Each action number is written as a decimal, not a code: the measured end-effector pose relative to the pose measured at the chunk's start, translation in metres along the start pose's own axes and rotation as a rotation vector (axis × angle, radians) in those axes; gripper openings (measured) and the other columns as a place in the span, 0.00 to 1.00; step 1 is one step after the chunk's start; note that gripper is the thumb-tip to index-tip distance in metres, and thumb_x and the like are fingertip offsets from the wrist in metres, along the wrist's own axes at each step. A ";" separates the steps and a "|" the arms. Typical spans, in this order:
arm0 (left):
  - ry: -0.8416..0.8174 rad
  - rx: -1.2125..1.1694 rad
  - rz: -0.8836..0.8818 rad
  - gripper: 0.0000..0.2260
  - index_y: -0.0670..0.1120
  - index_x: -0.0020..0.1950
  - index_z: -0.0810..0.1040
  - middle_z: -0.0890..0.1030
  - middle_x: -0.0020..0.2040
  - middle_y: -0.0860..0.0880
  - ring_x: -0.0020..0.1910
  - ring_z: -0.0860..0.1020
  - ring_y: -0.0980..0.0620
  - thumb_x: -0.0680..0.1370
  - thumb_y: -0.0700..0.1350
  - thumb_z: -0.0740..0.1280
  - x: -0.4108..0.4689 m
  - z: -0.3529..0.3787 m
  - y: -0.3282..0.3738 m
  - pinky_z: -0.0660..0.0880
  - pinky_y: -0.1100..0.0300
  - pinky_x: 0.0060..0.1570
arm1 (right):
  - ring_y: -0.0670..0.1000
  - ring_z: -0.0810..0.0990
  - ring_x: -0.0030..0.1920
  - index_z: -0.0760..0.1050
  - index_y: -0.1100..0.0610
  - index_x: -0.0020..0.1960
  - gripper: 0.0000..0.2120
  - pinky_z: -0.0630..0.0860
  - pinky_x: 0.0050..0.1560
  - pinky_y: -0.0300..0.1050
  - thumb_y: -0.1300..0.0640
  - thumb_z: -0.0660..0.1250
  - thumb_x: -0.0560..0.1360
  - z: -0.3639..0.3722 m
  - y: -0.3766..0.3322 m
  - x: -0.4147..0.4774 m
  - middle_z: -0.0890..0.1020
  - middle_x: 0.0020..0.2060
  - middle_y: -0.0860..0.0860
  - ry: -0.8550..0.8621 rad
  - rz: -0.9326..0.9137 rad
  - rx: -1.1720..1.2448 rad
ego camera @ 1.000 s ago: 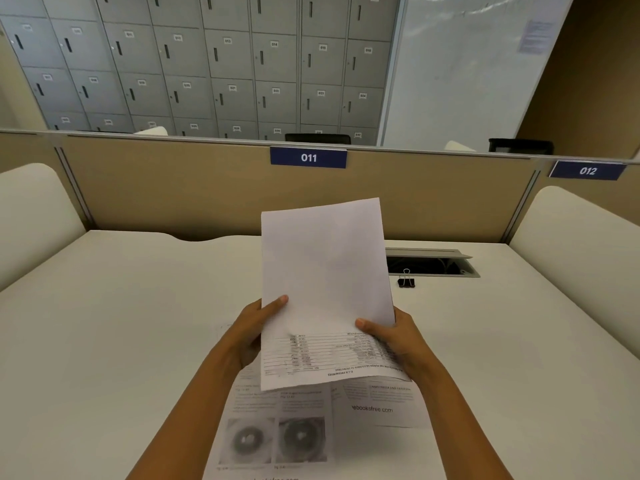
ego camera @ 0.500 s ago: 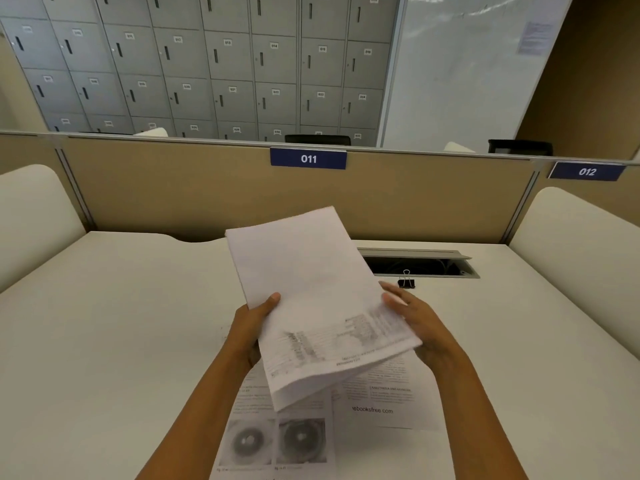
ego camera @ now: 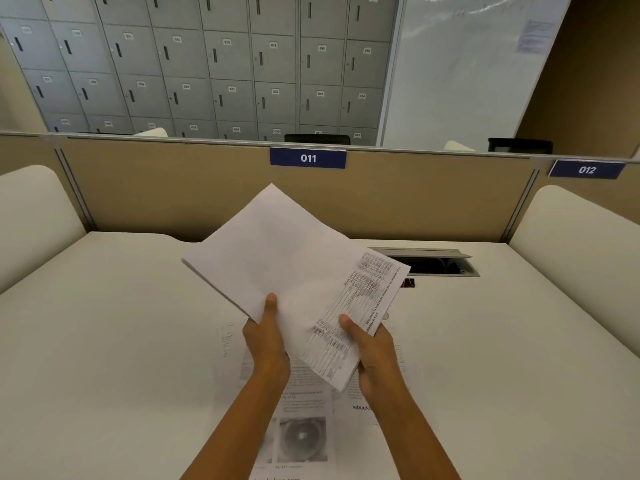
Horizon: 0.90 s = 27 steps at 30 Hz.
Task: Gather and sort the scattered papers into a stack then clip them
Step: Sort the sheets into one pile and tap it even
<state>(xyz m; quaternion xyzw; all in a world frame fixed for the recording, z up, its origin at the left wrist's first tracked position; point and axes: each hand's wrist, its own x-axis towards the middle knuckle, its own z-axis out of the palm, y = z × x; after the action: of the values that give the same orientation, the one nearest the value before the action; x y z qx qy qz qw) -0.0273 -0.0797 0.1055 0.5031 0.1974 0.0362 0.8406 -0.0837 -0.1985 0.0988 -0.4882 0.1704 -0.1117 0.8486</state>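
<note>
Paper stack [ego camera: 294,268] hangs tilted over the bench [ego camera: 121,341], left hand [ego camera: 265,341] gripping its 7 o'clock edge, right hand [ego camera: 375,355] its 5 o'clock corner, fingers hidden underneath. Its print is blurred; a binder clip [ego camera: 409,282] peeks out at 3 o'clock, half covered.

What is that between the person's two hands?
In the head view, a tilted stack of papers spans the gap: the left hand and right hand each grip it, thumbs on top. Printed sheets lie on the desk below.
</note>
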 end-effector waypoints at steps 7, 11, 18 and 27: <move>-0.094 -0.038 -0.005 0.14 0.45 0.60 0.73 0.80 0.47 0.49 0.43 0.79 0.50 0.74 0.43 0.68 0.018 -0.023 0.024 0.75 0.58 0.37 | 0.58 0.83 0.49 0.74 0.64 0.61 0.20 0.82 0.47 0.51 0.69 0.71 0.69 -0.017 -0.028 0.017 0.82 0.52 0.60 0.090 -0.013 -0.247; -0.034 0.223 0.216 0.23 0.45 0.66 0.68 0.78 0.59 0.41 0.51 0.78 0.45 0.73 0.37 0.70 0.054 -0.053 0.063 0.76 0.52 0.52 | 0.57 0.83 0.46 0.75 0.63 0.57 0.16 0.82 0.45 0.49 0.68 0.70 0.69 -0.038 -0.062 0.021 0.83 0.48 0.58 -0.006 0.024 -0.435; -0.409 1.003 0.810 0.23 0.48 0.66 0.69 0.77 0.59 0.52 0.60 0.74 0.54 0.73 0.47 0.70 0.059 -0.026 0.119 0.67 0.63 0.56 | 0.52 0.85 0.36 0.76 0.58 0.51 0.09 0.80 0.35 0.42 0.63 0.70 0.71 -0.045 -0.100 0.030 0.84 0.43 0.55 -0.337 0.124 -0.874; -1.039 1.328 0.334 0.13 0.47 0.51 0.80 0.83 0.45 0.48 0.40 0.81 0.50 0.73 0.54 0.67 0.043 0.007 0.109 0.77 0.61 0.40 | 0.54 0.85 0.41 0.76 0.59 0.56 0.14 0.82 0.46 0.50 0.59 0.72 0.71 -0.033 -0.112 0.042 0.83 0.46 0.55 -0.535 0.183 -1.111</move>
<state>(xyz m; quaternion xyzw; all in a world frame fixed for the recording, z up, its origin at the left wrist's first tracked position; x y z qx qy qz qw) 0.0295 -0.0206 0.1893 0.8661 -0.3087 -0.1984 0.3395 -0.0613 -0.2952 0.1728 -0.8513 0.0257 0.1928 0.4872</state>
